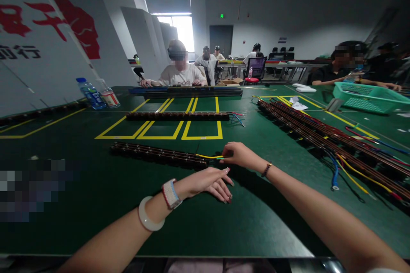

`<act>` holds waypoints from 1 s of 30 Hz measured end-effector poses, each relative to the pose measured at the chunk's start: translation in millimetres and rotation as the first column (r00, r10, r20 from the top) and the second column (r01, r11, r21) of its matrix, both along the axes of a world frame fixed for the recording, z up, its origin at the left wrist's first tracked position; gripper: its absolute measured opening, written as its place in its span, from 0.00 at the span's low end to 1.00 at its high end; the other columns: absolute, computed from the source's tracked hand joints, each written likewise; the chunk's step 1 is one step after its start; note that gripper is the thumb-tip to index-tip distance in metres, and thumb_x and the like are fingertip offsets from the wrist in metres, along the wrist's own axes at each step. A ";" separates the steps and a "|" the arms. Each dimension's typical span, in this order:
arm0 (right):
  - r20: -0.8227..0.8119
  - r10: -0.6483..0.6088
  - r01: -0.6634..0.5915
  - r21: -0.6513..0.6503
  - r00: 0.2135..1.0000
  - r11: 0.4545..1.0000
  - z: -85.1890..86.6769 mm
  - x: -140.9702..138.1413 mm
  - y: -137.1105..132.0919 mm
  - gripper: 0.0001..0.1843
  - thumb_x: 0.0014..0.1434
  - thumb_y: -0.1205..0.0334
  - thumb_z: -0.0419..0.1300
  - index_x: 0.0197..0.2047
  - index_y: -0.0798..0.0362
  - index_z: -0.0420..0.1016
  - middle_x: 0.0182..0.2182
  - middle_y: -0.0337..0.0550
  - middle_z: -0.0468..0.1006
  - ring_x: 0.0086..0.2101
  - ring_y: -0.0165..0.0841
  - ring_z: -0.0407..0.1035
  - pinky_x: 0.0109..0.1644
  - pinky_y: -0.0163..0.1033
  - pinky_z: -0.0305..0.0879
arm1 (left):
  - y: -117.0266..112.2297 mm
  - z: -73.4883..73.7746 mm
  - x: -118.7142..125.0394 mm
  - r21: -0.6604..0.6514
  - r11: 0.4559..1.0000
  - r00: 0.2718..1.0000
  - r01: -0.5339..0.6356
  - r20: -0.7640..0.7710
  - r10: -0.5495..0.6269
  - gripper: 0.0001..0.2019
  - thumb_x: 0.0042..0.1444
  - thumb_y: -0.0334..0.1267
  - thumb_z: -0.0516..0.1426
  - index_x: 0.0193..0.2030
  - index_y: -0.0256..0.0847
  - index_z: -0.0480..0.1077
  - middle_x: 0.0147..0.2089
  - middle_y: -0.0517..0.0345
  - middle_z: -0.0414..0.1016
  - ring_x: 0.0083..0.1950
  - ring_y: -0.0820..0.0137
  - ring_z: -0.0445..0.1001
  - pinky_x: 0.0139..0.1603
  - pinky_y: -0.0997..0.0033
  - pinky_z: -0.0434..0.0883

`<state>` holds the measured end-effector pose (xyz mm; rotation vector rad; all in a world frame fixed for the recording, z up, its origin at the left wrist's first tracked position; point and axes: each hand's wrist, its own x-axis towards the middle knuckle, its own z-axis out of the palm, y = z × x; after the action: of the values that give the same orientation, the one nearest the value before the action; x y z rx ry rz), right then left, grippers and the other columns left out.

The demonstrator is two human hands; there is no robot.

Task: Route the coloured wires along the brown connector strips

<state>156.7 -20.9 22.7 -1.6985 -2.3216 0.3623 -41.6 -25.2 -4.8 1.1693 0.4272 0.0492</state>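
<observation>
The yellow wire (208, 156) is pinched near its free end between the thumb and fingers of the right hand (240, 154), and a short bit of green is seen at the fingertips. By this wire the hand is linked to the right end of the near dark bar (156, 153), which is laid slantwise across the middle of the green desk (256, 230), its left end farther away. The left hand (208, 181) is held just in front of the right one, near the bar's right end, with its fingers loosely apart and slightly bent. A watch (171, 194) and a pale bangle (150, 214) are worn on the left arm, a beaded bracelet (267, 169) on the right wrist.

Beyond, a second dark bar (177, 116) is laid across yellow tape outlines (201, 137), with red and blue wires at its right end. On the right, several long bars (320, 140) are placed side by side, with a blue cable (335, 175) ended by a ring lug. A green basket (368, 97) is set at the far right, and two bottles (91, 94) are stood at the far left. At the far edge a co-worker (181, 70) is seated.
</observation>
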 end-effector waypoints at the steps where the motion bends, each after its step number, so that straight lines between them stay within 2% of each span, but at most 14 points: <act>1: -0.050 -0.005 0.004 -0.011 0.999 1.000 1.9 -1.0 -0.5 0.10 0.51 0.59 0.66 0.32 0.57 0.74 0.29 0.40 0.72 0.28 0.26 0.63 0.32 0.31 0.55 | -1.1 -0.6 1.1 -0.079 0.995 0.998 -0.055 0.020 0.057 0.30 0.58 0.57 0.50 0.52 0.28 0.63 0.42 0.34 0.73 0.41 0.63 0.77 0.47 0.61 0.71; 4: -0.095 0.019 -0.015 0.038 0.995 0.999 4.6 -7.6 -5.3 0.06 0.50 0.67 0.64 0.29 0.58 0.70 0.27 0.37 0.70 0.27 0.24 0.61 0.29 0.29 0.52 | -4.0 -1.0 5.2 -0.277 0.939 0.969 -0.204 0.081 0.234 0.28 0.61 0.51 0.50 0.58 0.28 0.56 0.48 0.31 0.71 0.46 0.62 0.75 0.56 0.58 0.67; 8: 0.066 0.162 -0.169 0.121 0.985 0.978 4.6 -15.2 -10.0 0.07 0.56 0.65 0.61 0.29 0.57 0.68 0.27 0.38 0.69 0.27 0.25 0.58 0.31 0.31 0.50 | -5.1 -4.4 12.5 -0.411 0.851 0.903 -0.326 0.129 0.409 0.23 0.64 0.43 0.47 0.58 0.27 0.58 0.53 0.32 0.68 0.50 0.64 0.74 0.59 0.60 0.64; 11: 0.222 0.234 -0.263 0.111 0.946 0.958 6.7 -16.0 -9.7 0.07 0.59 0.64 0.58 0.30 0.57 0.68 0.28 0.39 0.69 0.27 0.25 0.57 0.30 0.33 0.48 | -5.3 -8.5 16.3 -0.495 0.788 0.866 -0.366 0.128 0.483 0.18 0.64 0.38 0.46 0.55 0.25 0.60 0.54 0.33 0.67 0.50 0.64 0.73 0.59 0.60 0.64; 16: 0.320 0.313 -0.345 0.049 0.894 0.937 21.0 -15.9 -10.7 0.08 0.59 0.58 0.59 0.35 0.56 0.73 0.30 0.40 0.72 0.30 0.27 0.62 0.34 0.35 0.52 | -3.5 -12.3 16.2 -0.590 0.729 0.855 -0.346 0.122 0.504 0.17 0.63 0.38 0.47 0.51 0.26 0.63 0.51 0.37 0.70 0.48 0.65 0.74 0.60 0.59 0.64; 20: 0.365 0.302 -0.350 0.072 0.881 0.934 36.5 -17.8 -14.6 0.08 0.61 0.61 0.58 0.41 0.54 0.75 0.34 0.41 0.75 0.34 0.30 0.67 0.39 0.37 0.54 | -1.5 -14.9 14.9 -0.606 0.711 0.833 -0.356 0.139 0.535 0.15 0.63 0.39 0.48 0.49 0.28 0.64 0.48 0.39 0.71 0.48 0.64 0.74 0.60 0.58 0.64; 24: 0.338 0.308 -0.362 0.109 0.889 0.926 44.5 -13.7 -13.7 0.08 0.61 0.63 0.57 0.42 0.53 0.75 0.35 0.40 0.75 0.35 0.30 0.67 0.40 0.36 0.55 | -2.0 -16.3 15.2 -0.586 0.725 0.827 -0.360 0.158 0.539 0.16 0.63 0.41 0.49 0.51 0.29 0.63 0.50 0.40 0.70 0.50 0.63 0.73 0.61 0.59 0.64; 27: 0.336 0.244 -0.319 0.189 0.910 0.929 38.8 -5.8 -7.8 0.09 0.63 0.64 0.55 0.42 0.54 0.75 0.34 0.42 0.75 0.34 0.30 0.67 0.38 0.36 0.55 | -3.5 -13.4 15.3 -0.546 0.757 0.835 -0.359 0.175 0.522 0.17 0.63 0.41 0.50 0.52 0.29 0.61 0.52 0.38 0.69 0.51 0.62 0.73 0.60 0.58 0.64; 30: 0.295 0.175 -0.259 0.276 0.939 0.926 23.4 3.1 0.1 0.10 0.64 0.65 0.53 0.42 0.54 0.75 0.35 0.44 0.74 0.35 0.31 0.66 0.38 0.35 0.56 | -5.0 -9.7 14.9 -0.506 0.774 0.848 -0.382 0.140 0.510 0.16 0.62 0.40 0.51 0.50 0.28 0.60 0.49 0.35 0.70 0.47 0.62 0.75 0.58 0.59 0.67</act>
<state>159.8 -20.8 46.1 -1.4110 -2.5981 -0.2043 -26.7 -30.2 -14.5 0.5514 0.4384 0.5014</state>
